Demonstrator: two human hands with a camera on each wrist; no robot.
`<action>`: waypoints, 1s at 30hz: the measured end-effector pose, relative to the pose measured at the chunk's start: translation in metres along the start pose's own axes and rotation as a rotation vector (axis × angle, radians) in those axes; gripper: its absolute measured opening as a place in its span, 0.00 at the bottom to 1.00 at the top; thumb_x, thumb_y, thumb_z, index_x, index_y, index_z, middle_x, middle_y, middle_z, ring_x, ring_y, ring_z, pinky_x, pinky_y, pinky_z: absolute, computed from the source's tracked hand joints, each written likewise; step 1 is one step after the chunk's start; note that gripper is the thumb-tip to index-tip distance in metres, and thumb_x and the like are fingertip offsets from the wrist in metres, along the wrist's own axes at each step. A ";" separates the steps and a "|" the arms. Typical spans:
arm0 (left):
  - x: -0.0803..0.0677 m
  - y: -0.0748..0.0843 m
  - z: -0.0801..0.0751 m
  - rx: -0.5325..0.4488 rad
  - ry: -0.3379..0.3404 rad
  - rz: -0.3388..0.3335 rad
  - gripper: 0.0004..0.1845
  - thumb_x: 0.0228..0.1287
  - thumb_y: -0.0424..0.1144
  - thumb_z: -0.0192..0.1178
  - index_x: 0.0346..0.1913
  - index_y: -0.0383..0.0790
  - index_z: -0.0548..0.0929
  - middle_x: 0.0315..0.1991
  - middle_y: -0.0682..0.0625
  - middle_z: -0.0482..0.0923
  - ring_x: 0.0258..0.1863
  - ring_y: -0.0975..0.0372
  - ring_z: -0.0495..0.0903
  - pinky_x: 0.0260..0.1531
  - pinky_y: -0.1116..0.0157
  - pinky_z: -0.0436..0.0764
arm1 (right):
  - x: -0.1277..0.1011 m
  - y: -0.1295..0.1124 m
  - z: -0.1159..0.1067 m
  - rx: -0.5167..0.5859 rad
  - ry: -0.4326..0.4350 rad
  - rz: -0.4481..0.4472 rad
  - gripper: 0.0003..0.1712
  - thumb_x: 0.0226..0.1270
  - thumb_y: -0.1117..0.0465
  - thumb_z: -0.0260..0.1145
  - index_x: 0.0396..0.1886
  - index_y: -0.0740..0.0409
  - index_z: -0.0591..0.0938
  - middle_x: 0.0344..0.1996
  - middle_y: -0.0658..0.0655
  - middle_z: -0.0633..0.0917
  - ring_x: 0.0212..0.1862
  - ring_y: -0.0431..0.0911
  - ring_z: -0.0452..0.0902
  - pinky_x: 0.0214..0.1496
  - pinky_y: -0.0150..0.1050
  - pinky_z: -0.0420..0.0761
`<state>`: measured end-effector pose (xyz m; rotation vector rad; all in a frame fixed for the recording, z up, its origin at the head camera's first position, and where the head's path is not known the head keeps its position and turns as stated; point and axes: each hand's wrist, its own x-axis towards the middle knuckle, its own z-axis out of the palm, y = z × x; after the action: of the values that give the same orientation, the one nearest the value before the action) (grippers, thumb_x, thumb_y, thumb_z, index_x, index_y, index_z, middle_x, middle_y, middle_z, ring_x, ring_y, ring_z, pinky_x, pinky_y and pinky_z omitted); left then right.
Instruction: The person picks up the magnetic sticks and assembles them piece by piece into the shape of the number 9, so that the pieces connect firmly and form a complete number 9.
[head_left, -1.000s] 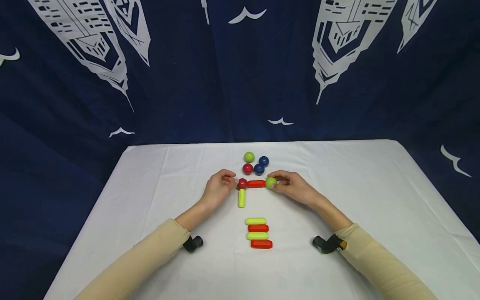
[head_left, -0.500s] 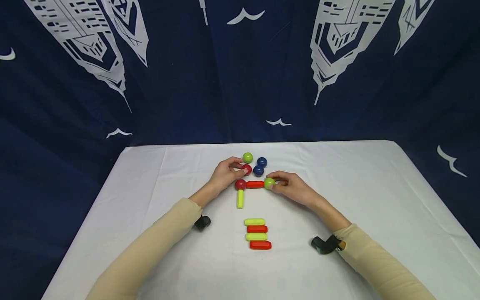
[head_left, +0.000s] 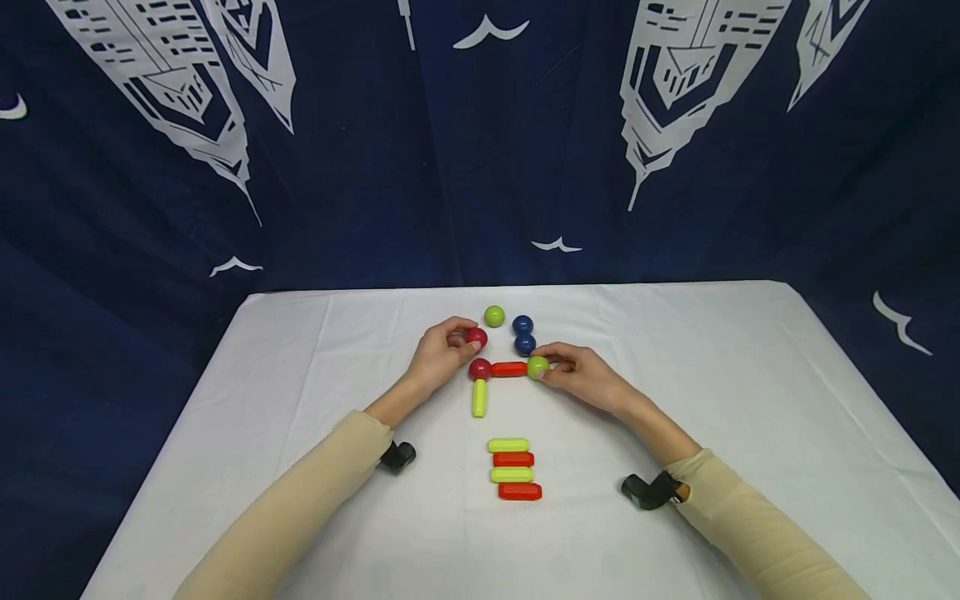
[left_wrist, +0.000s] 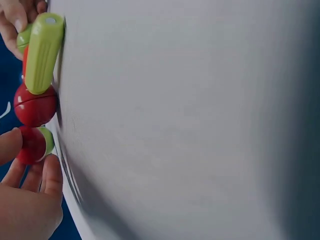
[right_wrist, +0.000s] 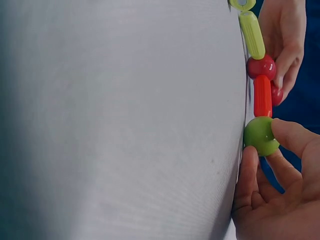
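Pinching, left hand (head_left: 437, 357): fingers on a red ball (head_left: 476, 336), just beyond the corner red ball (head_left: 480, 369).
Right hand (head_left: 587, 379): fingers grip a green ball (head_left: 536, 367) touching a red stick (head_left: 510, 369).
Corner red ball: touches red stick and yellow stick (head_left: 479, 399).
Tabletop (head_left: 375, 533): four more sticks (head_left: 513, 459), side by side.
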<state>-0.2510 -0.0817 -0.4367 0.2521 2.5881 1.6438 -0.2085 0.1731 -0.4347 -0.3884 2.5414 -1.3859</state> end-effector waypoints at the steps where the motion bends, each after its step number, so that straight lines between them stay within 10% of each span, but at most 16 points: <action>1: -0.003 -0.001 -0.003 -0.005 0.003 0.004 0.18 0.62 0.31 0.65 0.55 0.39 0.81 0.45 0.47 0.80 0.38 0.58 0.75 0.33 0.69 0.74 | 0.000 -0.001 0.000 -0.002 0.001 -0.005 0.21 0.69 0.60 0.65 0.60 0.58 0.79 0.53 0.60 0.81 0.39 0.48 0.74 0.47 0.40 0.74; 18: -0.082 0.001 -0.025 -0.012 -0.152 0.027 0.18 0.60 0.30 0.68 0.53 0.40 0.82 0.40 0.50 0.80 0.36 0.58 0.78 0.35 0.66 0.80 | 0.000 0.001 0.000 0.015 0.014 -0.021 0.21 0.68 0.61 0.66 0.60 0.60 0.80 0.52 0.62 0.81 0.36 0.48 0.72 0.41 0.36 0.72; 30: -0.100 -0.004 -0.014 0.008 -0.258 0.031 0.16 0.56 0.31 0.71 0.48 0.38 0.80 0.37 0.50 0.79 0.37 0.60 0.77 0.36 0.69 0.78 | -0.001 -0.001 0.000 0.022 0.027 -0.027 0.22 0.69 0.64 0.65 0.61 0.65 0.78 0.53 0.66 0.80 0.35 0.49 0.70 0.36 0.34 0.70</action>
<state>-0.1549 -0.1133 -0.4370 0.4729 2.4102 1.4977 -0.2071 0.1727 -0.4341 -0.4044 2.5490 -1.4374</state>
